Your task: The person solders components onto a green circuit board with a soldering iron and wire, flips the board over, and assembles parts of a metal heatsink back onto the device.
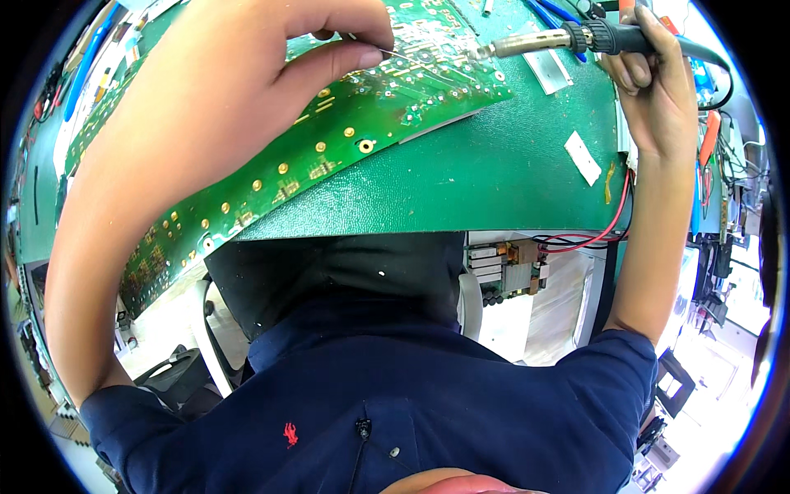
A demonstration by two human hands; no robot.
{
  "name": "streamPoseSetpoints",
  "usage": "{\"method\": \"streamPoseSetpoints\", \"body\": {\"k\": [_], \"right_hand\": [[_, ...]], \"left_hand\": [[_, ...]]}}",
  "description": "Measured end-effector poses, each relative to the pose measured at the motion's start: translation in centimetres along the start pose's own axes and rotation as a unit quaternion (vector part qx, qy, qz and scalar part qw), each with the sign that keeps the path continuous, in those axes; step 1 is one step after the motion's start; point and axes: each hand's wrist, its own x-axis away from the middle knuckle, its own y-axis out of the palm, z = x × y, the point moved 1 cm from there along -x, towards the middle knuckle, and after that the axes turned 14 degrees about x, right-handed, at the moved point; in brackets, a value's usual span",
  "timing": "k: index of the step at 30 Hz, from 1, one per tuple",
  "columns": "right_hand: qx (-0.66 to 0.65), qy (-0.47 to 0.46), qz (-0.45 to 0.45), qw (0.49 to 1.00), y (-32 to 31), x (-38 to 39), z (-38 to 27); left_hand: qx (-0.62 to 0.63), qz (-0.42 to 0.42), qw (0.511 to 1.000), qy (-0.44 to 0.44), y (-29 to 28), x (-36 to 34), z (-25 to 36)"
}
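A large green circuit board lies aslant on the green mat, its lower left corner jutting past the mat's front edge. Over the board, my left hand pinches a thin silvery wire, apparently solder wire, between thumb and forefinger. The wire runs rightward low over the board. At the upper right, my right hand grips a soldering iron by its dark handle. Its tip points left at the board's upper right part; glare hides whether it touches. My left hand and forearm cover much of the board's left side.
Right of the board, a metal channel piece and a small white strip lie on the green mat. Red and black wires hang at its right edge. Below the tabletop stands an electronic module, beside a chair armrest.
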Motion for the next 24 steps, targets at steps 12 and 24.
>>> {"method": "streamPoseSetpoints", "body": {"k": [12,24], "right_hand": [[-0.159,0.019,-0.091,0.983,-0.2,-1.5,2.8],[-0.406,-0.034,-0.255,0.877,-8.0,-6.1,14.3]], "left_hand": [[0.026,0.054,0.998,0.032,1.9,-1.0,-1.4],[0.041,0.066,0.996,0.039,2.2,-1.1,-1.7]]}}
